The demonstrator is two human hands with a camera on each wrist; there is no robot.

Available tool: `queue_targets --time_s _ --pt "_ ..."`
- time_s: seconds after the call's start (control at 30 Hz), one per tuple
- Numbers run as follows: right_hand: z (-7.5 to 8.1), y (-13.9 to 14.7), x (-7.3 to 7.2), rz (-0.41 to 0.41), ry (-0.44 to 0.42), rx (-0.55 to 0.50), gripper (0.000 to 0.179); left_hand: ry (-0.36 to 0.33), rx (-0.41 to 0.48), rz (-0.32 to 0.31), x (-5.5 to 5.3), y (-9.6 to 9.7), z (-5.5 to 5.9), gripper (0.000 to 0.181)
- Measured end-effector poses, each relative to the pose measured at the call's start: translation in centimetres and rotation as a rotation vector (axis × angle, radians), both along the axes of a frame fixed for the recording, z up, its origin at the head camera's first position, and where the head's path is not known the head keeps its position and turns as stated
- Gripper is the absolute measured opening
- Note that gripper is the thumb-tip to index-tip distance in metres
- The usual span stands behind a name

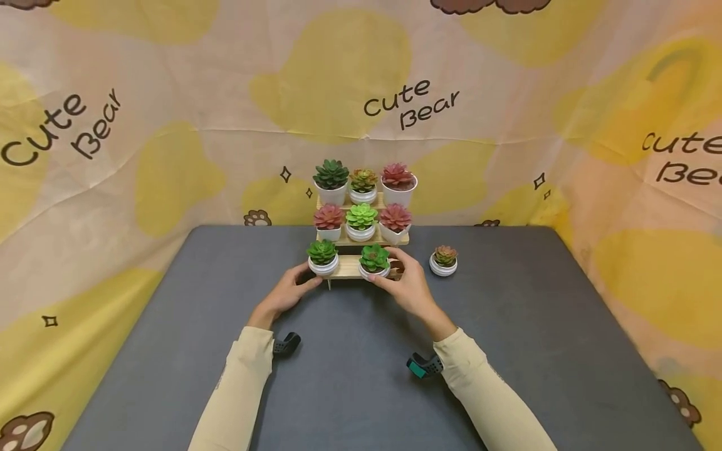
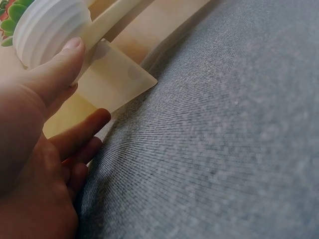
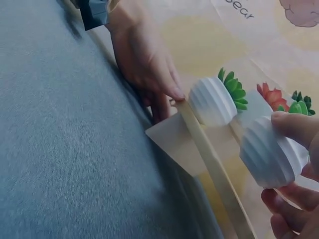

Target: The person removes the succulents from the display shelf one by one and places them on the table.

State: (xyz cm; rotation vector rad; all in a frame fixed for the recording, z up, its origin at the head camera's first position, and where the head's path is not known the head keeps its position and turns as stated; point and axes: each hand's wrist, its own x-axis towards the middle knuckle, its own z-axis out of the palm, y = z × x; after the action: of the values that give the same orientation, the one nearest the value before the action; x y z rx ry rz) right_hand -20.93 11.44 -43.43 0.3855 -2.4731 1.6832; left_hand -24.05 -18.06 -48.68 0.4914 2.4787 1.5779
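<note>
Succulent (image 1: pixel 375 257) pinched in right hand (image 1: pixel 410 287); left hand (image 1: pixel 289 290), fingers loose, at left end of shelf (image 1: pixel 348 267).

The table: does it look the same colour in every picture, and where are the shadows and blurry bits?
Head view: the table looks plain grey, with soft shadow below the wooden shelf; left wrist view: grey and ribbed in the middle, blurrier toward the right edge; right wrist view: bluer, with darker shadow alongside the shelf.
</note>
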Motion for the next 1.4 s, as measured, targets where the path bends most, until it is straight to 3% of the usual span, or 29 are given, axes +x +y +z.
queue_targets --time_s 0.2,0.33,0.87,1.4 --pt "0.5 0.9 0.6 0.029 0.017 0.028 0.062 -0.011 -0.014 0.017 0.0 -0.3 -0.3 0.060" --pt "1.1 1.5 0.7 0.032 0.030 0.052 0.063 0.018 -0.015 0.013 -0.1 -0.6 -0.3 0.059" --pt "3.2 4.1 0.7 -0.006 0.056 0.064 0.059 0.041 -0.035 0.009 -0.4 -0.7 -0.2 0.058" --pt "4.0 7.5 0.4 -0.097 0.068 0.052 0.056 0.033 -0.039 0.005 -0.4 0.0 -0.2 0.061"
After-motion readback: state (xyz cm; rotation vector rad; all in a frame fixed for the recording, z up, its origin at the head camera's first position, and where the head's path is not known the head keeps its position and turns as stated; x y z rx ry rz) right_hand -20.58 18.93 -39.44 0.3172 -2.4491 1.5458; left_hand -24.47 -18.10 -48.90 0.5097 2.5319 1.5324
